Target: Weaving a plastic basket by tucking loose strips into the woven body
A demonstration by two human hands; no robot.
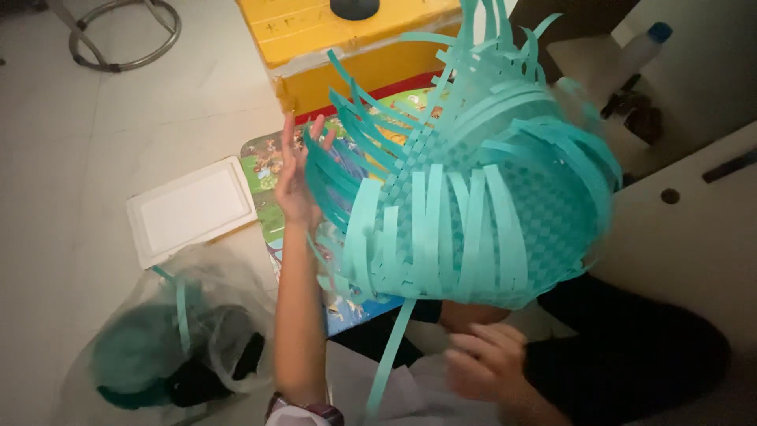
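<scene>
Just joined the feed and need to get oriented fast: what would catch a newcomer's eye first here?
The big turquoise woven basket fills the centre, its loose strips fanning outward and upward. The left hand is raised, open, against its left edge, while the right hand sits blurred below it. Behind stands a yellow box, and a clear plastic bag of dark turquoise material lies on the floor at lower left.

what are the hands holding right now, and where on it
The left hand is open against the loose strips at the left edge of the teal woven basket. The right hand is blurred beneath it; its hold cannot be told.
</scene>
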